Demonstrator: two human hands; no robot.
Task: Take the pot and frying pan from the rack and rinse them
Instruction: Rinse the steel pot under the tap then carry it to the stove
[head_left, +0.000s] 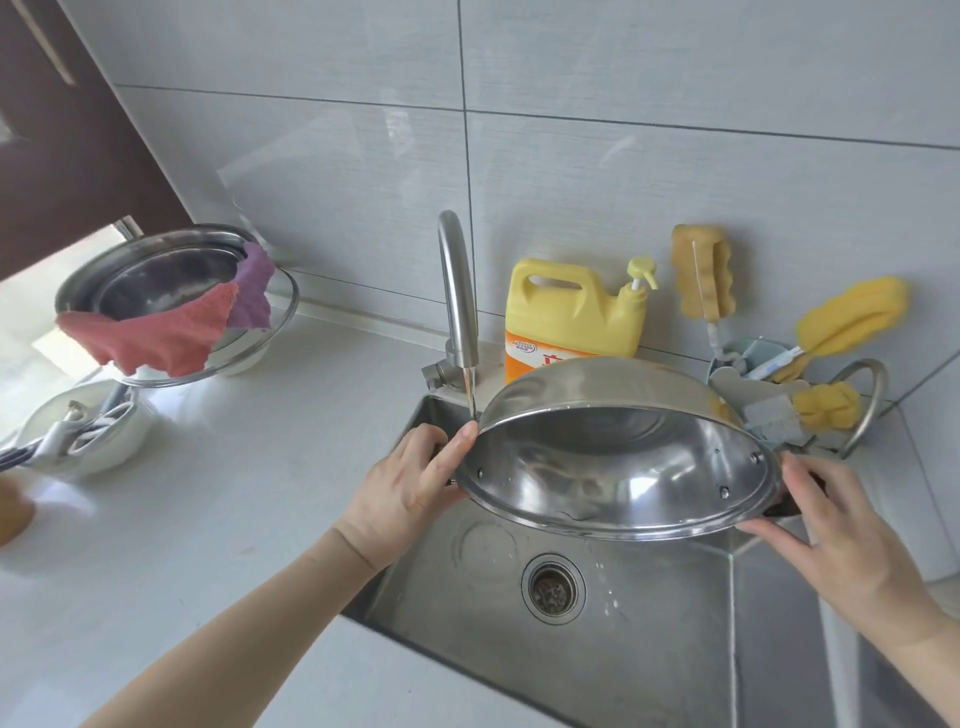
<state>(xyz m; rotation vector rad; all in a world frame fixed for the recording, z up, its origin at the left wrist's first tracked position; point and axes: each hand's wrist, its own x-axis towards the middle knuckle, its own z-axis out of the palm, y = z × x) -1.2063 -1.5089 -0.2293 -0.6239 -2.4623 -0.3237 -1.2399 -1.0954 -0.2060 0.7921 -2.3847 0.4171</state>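
Pot (613, 457), a wide shiny steel one, sits tilted over the sink (649, 649) at lower centre of the frame, its open mouth turned toward the person and its far side raised. Both hands hold it. The left hand (410, 486) has its grip wrapped around the dark handle on the pot's left edge, thumb lying up along the rim. The right hand (836, 525) grasps the dark handle on the opposite edge, fingers curled under it.

Just behind the left rim, the tap (460, 296) runs a thin stream that meets the pot's outer edge; drops fall from the lower rim toward the drain (553, 587). My read is that the rinse of the pot is in hand, with water being tipped out.

Behind the pot stand a yellow detergent bottle (574, 312) and a holder of sponge brushes (769, 384). On the desk (234, 493) at upper left, stacked steel basins (161, 275) carry a red cloth (150, 335) and a purple one.

Next, I'd guess, the pot needs turning so the stream reaches its inside, keeping both handles firm since wet steel slips. I cannot pick out the frying pan for certain.
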